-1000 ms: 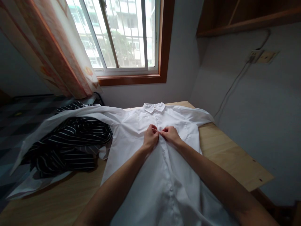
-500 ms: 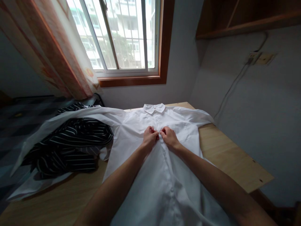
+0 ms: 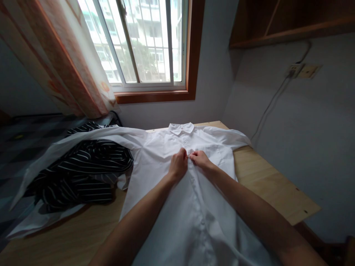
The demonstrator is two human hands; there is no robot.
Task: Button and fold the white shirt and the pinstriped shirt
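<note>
Shirt, white, lying face up on the wooden table, collar by the far edge, bottom running out of view toward the near edge. Left hand at the front strip, fingers curled together, seemingly clamped on a bit of cloth, tips partly hidden. Right hand just beside, thumb and finger pinched together on the same strip. Lower down, a small button in sight. Step in hand, at a guess: working at another one, up at the chest; doing up or undoing, cannot tell. Needed next, most likely: a tight little pinch, a soft push or pull, no hard tug. One sleeve stretched to the right edge; other sleeve laid over black striped clothes toward the left edge. Past the far edge, a window and a curtain.
</note>
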